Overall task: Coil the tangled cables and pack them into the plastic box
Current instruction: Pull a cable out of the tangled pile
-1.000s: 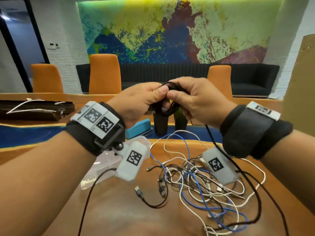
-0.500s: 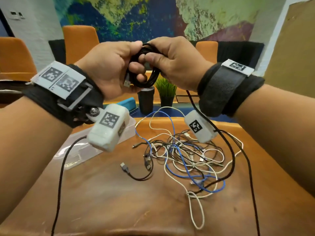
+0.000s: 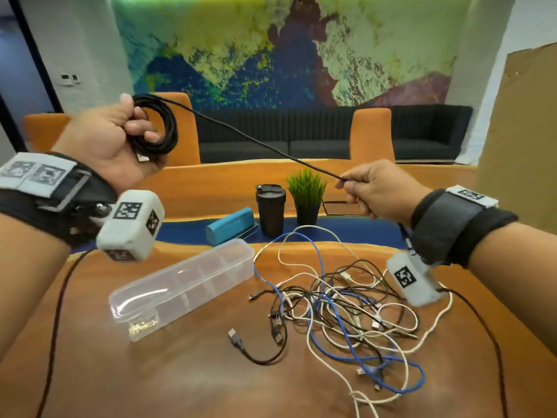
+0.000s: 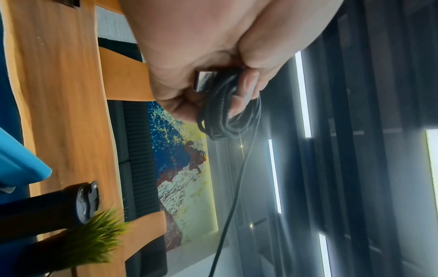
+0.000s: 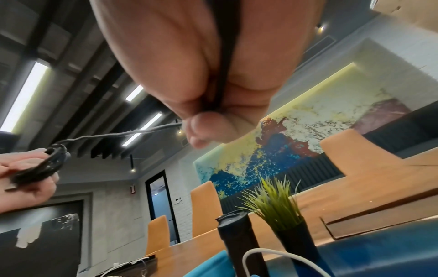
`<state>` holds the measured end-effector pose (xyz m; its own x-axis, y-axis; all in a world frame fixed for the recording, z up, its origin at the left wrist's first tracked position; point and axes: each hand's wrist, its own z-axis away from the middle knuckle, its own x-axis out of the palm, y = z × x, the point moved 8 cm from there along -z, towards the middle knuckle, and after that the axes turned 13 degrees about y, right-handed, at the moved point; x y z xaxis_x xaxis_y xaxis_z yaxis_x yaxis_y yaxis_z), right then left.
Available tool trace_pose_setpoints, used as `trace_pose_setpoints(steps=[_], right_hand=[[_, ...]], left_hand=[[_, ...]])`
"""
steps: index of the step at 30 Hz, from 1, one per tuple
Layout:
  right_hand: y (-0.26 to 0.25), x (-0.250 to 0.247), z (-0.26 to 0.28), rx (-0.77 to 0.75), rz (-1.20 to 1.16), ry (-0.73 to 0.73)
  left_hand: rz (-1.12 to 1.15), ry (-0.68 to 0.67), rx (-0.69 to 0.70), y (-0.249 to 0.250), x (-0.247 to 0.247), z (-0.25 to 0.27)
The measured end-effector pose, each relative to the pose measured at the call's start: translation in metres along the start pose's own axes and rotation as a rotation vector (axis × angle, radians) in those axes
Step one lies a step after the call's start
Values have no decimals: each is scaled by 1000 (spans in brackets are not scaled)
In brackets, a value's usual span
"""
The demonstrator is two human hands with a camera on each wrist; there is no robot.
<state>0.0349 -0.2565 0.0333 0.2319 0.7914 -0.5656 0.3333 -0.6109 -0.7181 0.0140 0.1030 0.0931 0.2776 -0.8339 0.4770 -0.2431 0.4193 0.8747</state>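
Two raised hands: left hand [image 3: 120,140] grips the black cable [image 3: 162,128] coil, right hand [image 3: 376,191] pinches its taut strand.

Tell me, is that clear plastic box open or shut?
Shut, it seems: the plastic box lies on the table with its clear lid seated flat on top. No cable is inside.

Black wrist straps [image 3: 452,224], white marker-tagged camera pods [image 3: 131,224]
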Motion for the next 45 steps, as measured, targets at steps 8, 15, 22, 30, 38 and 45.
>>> trace_pose_setpoints(steps=[8, 15, 22, 30, 38, 45], right_hand=[[61, -25, -20, 74, 489, 135], [88, -43, 0, 147, 610, 129], [53, -10, 26, 458, -802, 184], [8, 55, 47, 568, -1262, 37], [-25, 89, 61, 537, -1219, -262], [-36, 91, 81, 503, -1219, -638]], left_hand=[[-9, 14, -28, -19, 18, 9], [-124, -59, -138, -65, 22, 26], [-94, -203, -260, -119, 62, 67], [-164, -368, -243, -139, 92, 96], [-298, -384, -18, -137, 91, 92], [-514, -418, 340, -121, 99, 100]])
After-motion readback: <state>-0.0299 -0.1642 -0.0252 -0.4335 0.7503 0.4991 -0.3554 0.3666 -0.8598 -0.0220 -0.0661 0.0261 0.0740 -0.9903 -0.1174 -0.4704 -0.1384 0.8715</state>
